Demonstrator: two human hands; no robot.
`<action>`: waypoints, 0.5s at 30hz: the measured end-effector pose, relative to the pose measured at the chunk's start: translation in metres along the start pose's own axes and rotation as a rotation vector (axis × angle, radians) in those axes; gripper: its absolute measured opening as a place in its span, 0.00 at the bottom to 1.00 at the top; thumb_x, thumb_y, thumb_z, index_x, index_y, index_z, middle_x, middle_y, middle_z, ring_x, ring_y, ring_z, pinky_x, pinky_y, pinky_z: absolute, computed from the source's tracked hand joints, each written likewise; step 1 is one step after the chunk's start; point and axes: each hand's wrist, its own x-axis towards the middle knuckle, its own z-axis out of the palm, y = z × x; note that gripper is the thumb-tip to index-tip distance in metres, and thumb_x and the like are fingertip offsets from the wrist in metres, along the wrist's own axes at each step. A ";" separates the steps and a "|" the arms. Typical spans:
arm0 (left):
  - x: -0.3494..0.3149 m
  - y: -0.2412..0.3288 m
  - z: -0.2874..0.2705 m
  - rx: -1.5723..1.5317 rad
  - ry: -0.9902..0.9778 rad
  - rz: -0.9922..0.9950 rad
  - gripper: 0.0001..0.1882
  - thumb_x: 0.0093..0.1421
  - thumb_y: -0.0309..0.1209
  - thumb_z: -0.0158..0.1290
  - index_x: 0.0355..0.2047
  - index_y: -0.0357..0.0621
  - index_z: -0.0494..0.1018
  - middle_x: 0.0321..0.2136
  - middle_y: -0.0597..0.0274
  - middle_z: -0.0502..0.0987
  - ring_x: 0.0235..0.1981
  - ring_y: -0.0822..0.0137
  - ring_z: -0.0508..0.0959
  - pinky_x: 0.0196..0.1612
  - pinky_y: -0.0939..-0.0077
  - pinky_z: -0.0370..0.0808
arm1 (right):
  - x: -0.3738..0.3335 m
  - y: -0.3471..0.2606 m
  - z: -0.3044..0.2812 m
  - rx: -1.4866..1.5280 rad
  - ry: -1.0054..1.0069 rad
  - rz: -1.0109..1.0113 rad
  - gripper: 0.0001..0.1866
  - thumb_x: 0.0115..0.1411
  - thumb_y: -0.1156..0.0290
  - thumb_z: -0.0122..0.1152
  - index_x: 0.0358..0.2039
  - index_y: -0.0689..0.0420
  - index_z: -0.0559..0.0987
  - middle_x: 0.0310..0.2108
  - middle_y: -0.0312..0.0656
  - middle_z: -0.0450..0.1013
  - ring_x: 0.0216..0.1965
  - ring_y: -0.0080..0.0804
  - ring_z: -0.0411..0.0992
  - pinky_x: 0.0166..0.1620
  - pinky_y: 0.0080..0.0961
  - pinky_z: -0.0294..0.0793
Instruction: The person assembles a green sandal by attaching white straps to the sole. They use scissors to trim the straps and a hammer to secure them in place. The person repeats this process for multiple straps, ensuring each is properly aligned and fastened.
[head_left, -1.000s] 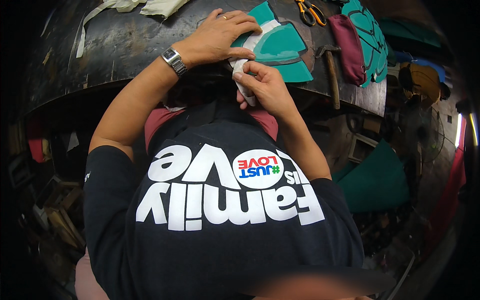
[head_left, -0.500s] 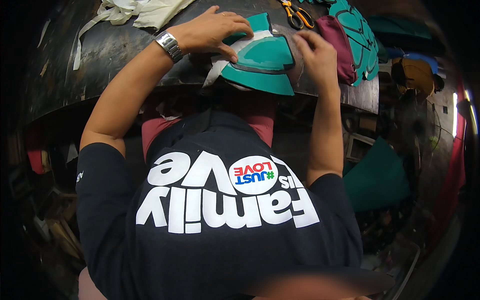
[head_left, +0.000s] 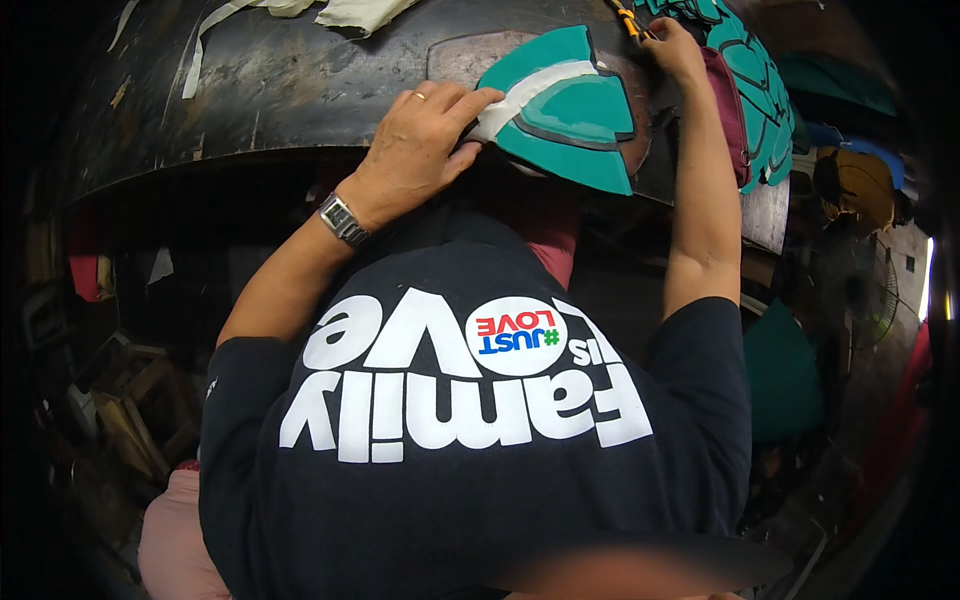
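A teal, cut sheet-like piece point(head_left: 565, 165) with dark edging lies near the table's front edge. A white fabric strip point(head_left: 540, 82) runs across it, and a smaller teal panel point(head_left: 580, 108) sits beside the strip. My left hand point(head_left: 420, 140) is at the strip's near end, its thumb and index finger closing around it. At the far right my right hand point(head_left: 675, 50) reaches out, its fingers on the handle of orange-handled scissors point(head_left: 630, 20). The scissors' blades are mostly out of view. Beneath the teal piece is a brownish board point(head_left: 460, 58).
Beside my right forearm lies a maroon pouch point(head_left: 728, 110), next to a pile of teal pieces point(head_left: 757, 90) with dark outlines. Off-white cloth point(head_left: 365, 12) lies at the back of the dark table point(head_left: 290, 85). A fan point(head_left: 880, 290) stands at the right.
My right hand has moved from beside the teal piece out to the scissors and grasps their handle. My left hand has shifted from atop the piece to the strip's near end.
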 end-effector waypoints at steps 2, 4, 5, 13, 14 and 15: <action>0.002 0.000 0.001 -0.036 0.025 0.015 0.31 0.53 0.26 0.62 0.59 0.49 0.70 0.43 0.57 0.77 0.45 0.57 0.77 0.50 0.62 0.72 | -0.015 0.000 -0.020 0.485 -0.035 0.115 0.25 0.54 0.68 0.67 0.55 0.48 0.79 0.42 0.41 0.81 0.42 0.34 0.78 0.42 0.30 0.77; 0.003 0.000 0.000 -0.079 -0.011 -0.009 0.30 0.53 0.25 0.62 0.58 0.49 0.71 0.42 0.56 0.77 0.43 0.56 0.77 0.49 0.62 0.73 | -0.049 -0.007 -0.056 0.919 -0.263 0.264 0.29 0.56 0.69 0.67 0.59 0.52 0.75 0.42 0.38 0.79 0.40 0.27 0.77 0.38 0.23 0.75; 0.004 -0.001 -0.001 -0.122 -0.020 -0.021 0.29 0.53 0.25 0.62 0.57 0.49 0.72 0.40 0.57 0.78 0.42 0.56 0.78 0.48 0.62 0.73 | -0.076 -0.019 -0.069 1.091 -0.263 0.222 0.26 0.57 0.67 0.66 0.58 0.55 0.76 0.41 0.41 0.79 0.40 0.31 0.78 0.41 0.27 0.76; 0.008 0.001 -0.003 -0.381 -0.068 -0.150 0.21 0.55 0.27 0.63 0.51 0.48 0.77 0.29 0.59 0.79 0.33 0.61 0.79 0.39 0.68 0.76 | -0.278 -0.163 -0.083 1.504 -0.705 0.415 0.38 0.47 0.66 0.72 0.58 0.65 0.70 0.28 0.40 0.74 0.22 0.27 0.72 0.28 0.20 0.71; 0.008 0.001 -0.003 -0.440 -0.125 -0.202 0.21 0.57 0.28 0.62 0.52 0.47 0.77 0.29 0.60 0.79 0.32 0.64 0.80 0.38 0.71 0.76 | -0.288 -0.169 -0.080 1.536 -0.800 0.464 0.38 0.46 0.67 0.73 0.58 0.66 0.70 0.26 0.40 0.73 0.20 0.27 0.71 0.26 0.20 0.70; 0.010 0.001 -0.004 -0.496 -0.180 -0.253 0.20 0.59 0.29 0.62 0.52 0.46 0.77 0.30 0.61 0.79 0.31 0.67 0.80 0.38 0.74 0.76 | -0.294 -0.171 -0.077 1.514 -0.844 0.526 0.36 0.47 0.68 0.72 0.57 0.65 0.72 0.26 0.40 0.74 0.19 0.25 0.72 0.25 0.17 0.71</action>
